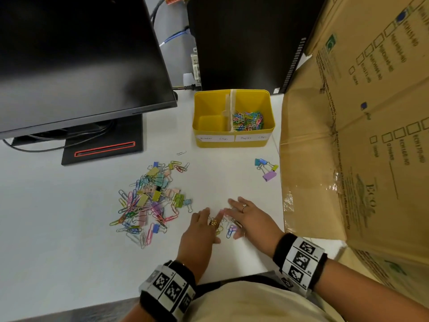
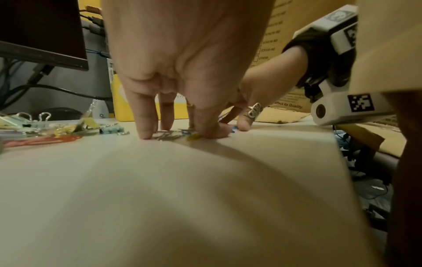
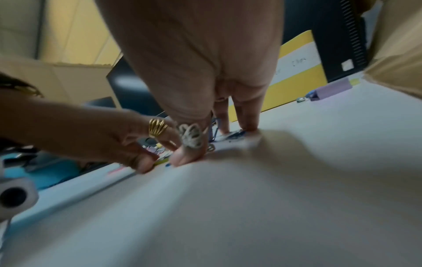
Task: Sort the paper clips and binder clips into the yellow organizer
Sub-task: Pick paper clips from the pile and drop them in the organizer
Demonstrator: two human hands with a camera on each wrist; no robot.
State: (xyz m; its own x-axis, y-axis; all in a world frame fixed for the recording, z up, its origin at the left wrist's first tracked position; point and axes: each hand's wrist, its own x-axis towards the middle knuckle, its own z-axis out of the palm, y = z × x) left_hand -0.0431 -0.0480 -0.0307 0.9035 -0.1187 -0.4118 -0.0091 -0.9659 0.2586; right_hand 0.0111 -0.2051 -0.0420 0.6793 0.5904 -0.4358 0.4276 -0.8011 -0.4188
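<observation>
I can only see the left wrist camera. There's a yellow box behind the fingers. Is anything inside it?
Observer: Yes. From the head camera, the yellow organizer has a heap of colourful paper clips in its right side.
Child: What about the other side?
Observer: The left compartment shows only its bare yellow floor. Its label reads Binder Clips.
Child: So where are those ones?
Observer: A small bunch of binder clips lies on the table beside the cardboard box, in front of the organizer's right corner.
</observation>
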